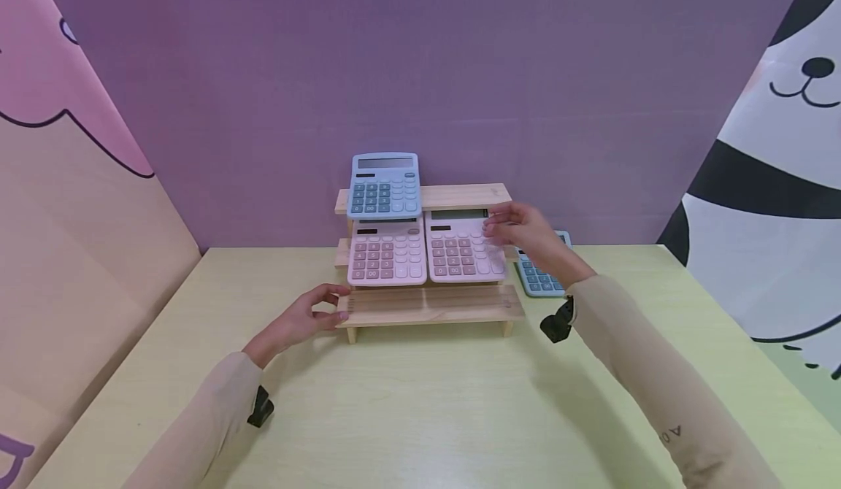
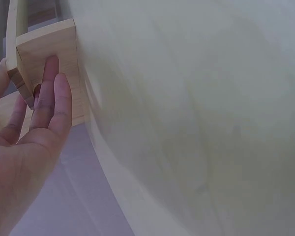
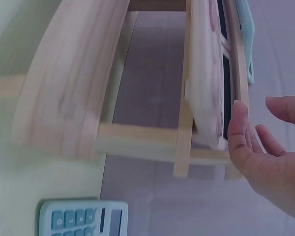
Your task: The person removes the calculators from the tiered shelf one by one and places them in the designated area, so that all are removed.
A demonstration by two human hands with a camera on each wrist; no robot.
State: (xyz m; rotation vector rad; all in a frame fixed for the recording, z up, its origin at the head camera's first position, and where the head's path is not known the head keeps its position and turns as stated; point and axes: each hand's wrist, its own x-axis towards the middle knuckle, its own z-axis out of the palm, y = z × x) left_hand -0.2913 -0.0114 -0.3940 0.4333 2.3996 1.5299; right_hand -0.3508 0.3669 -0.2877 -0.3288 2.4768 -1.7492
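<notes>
A tiered wooden rack (image 1: 430, 308) stands on the table. My left hand (image 1: 307, 317) holds the left end of its lowest shelf, with fingers and thumb on either side of the plank (image 2: 49, 42). On the middle tier two pink calculators lean side by side, a left one (image 1: 388, 253) and a right one (image 1: 465, 252). My right hand (image 1: 525, 237) is at the upper right edge of the right pink calculator; its thumb is apart from the fingers (image 3: 240, 128) in the right wrist view. A blue calculator (image 1: 384, 188) leans on the top tier at the left.
Another blue calculator (image 1: 540, 282) lies on the table (image 1: 420, 416) to the right of the rack, partly behind my right hand. A purple backdrop (image 1: 420, 73) rises behind the table. Printed cartoon panels flank both sides.
</notes>
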